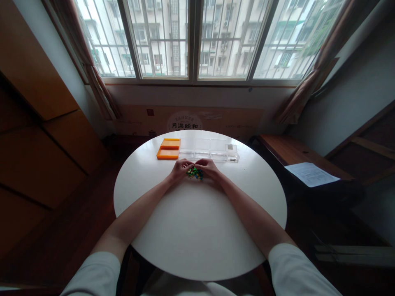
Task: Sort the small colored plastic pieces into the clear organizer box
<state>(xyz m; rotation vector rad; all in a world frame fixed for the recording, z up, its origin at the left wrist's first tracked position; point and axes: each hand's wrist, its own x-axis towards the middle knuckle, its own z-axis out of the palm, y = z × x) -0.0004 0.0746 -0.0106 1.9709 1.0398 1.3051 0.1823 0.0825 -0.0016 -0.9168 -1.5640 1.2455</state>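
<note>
One orange case [168,153] and clear boxes [202,153] lie beyond coloured bits [194,173]; whether left fingers [185,163] or right fingers [202,162] grip, I can't tell.

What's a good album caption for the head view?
Left hand and right hand at a pile of colourful pieces on a white table.

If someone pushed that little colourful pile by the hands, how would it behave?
The colourful pile would probably scatter rather than move as one, since it looks like many small separate pieces. It may slide easily, because the white tabletop looks glossy. Each piece is likely light, given its small size.
</note>
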